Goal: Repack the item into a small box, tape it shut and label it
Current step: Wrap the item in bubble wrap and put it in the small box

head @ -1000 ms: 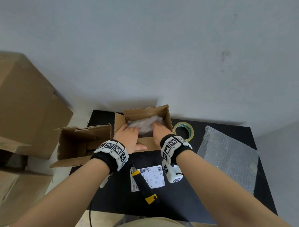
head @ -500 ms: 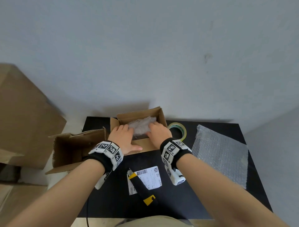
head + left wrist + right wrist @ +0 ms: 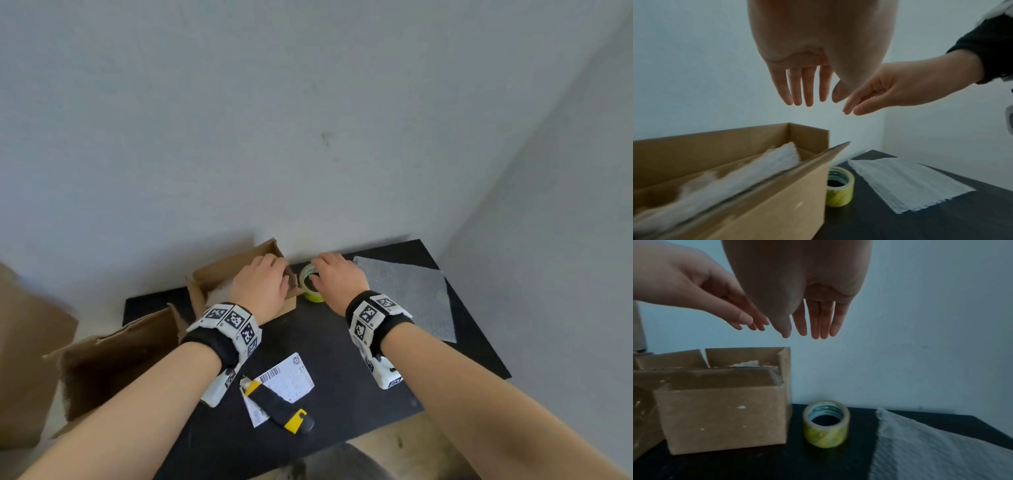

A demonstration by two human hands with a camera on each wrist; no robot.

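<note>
change: both hands had left the bubble-wrapped item in the small box | left hand open above it | right hand open over tape roll | taping likely next

Pale grey walls, black table

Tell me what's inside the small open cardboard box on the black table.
The small box holds a bundle in bubble wrap, lying lengthwise along it. What the wrap covers cannot be seen, nor the box floor beneath it. Both hands hover above, touching nothing.
</note>
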